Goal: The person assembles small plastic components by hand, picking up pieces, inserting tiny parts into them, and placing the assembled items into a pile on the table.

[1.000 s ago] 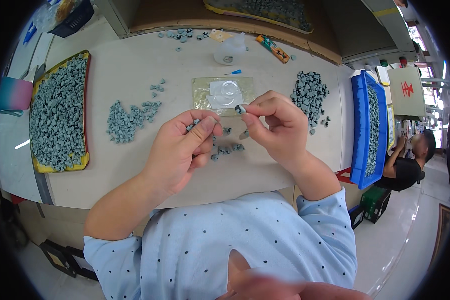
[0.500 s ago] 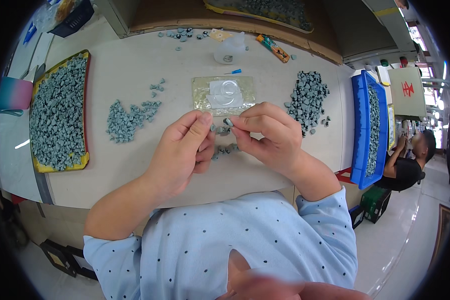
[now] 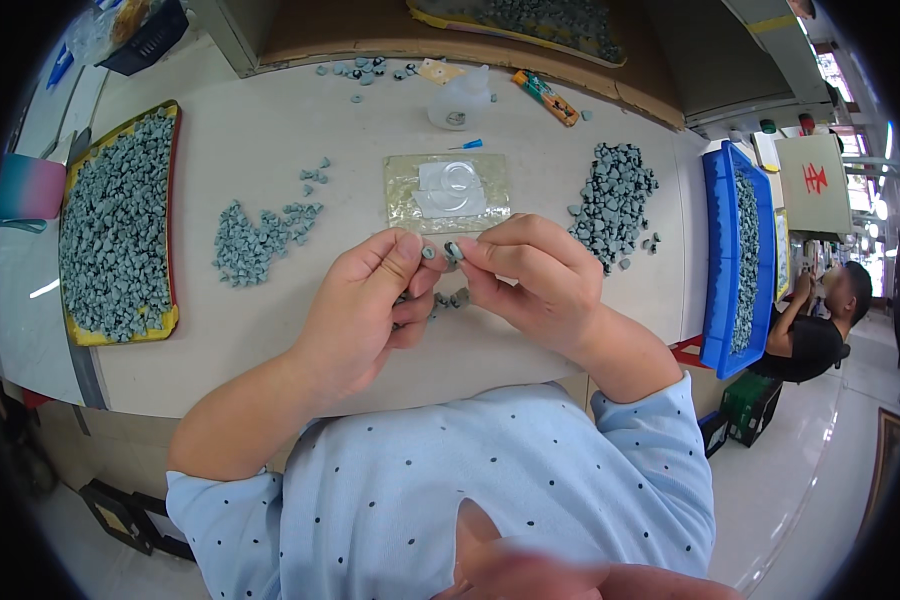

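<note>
My left hand (image 3: pixel 375 295) pinches a small grey-green piece (image 3: pixel 428 254) between thumb and forefinger. Close beside it, my right hand (image 3: pixel 535 268) grips another small grey-green piece (image 3: pixel 452 250) with a dark side, between thumb and fingertips. The two pieces are near each other, apart by a small gap. Below the fingertips lie several loose pieces (image 3: pixel 457 299) on the table, partly covered by my left hand. Just beyond my hands sits a greenish mat (image 3: pixel 400 205) bearing a white sheet and a clear round dish (image 3: pixel 460 182).
Piles of grey-green pieces lie at left (image 3: pixel 250 245) and right (image 3: pixel 615 200). A yellow-edged tray (image 3: pixel 173 140) is far left, a blue bin (image 3: pixel 715 250) far right. A blue dispensing tip (image 3: pixel 467 144), white bottle (image 3: pixel 460 100) and orange tube (image 3: pixel 547 97) lie beyond. A person (image 3: pixel 820 320) sits at right.
My left hand's piece has risen to fuller view at its fingertips. My right hand has shifted slightly left and turned its piece, dark side showing.
</note>
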Motion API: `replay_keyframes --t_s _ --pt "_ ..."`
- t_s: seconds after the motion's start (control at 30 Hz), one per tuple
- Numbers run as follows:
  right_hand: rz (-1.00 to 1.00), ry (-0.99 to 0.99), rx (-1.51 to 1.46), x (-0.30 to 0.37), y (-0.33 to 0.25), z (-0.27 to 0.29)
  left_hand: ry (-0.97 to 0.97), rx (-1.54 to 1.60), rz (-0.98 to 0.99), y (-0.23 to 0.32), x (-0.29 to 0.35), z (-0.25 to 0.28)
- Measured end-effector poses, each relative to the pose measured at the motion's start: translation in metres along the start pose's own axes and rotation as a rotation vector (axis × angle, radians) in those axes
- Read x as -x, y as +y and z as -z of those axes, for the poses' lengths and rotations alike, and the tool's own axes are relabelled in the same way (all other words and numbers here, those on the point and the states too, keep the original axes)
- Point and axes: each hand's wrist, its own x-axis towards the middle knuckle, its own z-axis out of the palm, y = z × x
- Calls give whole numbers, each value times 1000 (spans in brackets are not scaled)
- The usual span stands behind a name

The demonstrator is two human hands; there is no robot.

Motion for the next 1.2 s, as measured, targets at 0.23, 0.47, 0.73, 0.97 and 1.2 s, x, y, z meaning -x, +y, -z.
replay_keyframes --t_s 0.23,0.47,0.73,0.97,1.2 --pt "4 -23 -2 -1 -1 -1 9 -20 36 2 1 4" --pt "91 -22 37 -1 1 -5 19 -14 72 3 0 6" --pt "141 -18 41 0 2 -11 10 12 105 5 2 9" --pt "259 -69 156 -1 1 -9 66 29 143 5 2 8" --pt "222 -50 150 -3 0 -13 -3 53 153 8 5 9"
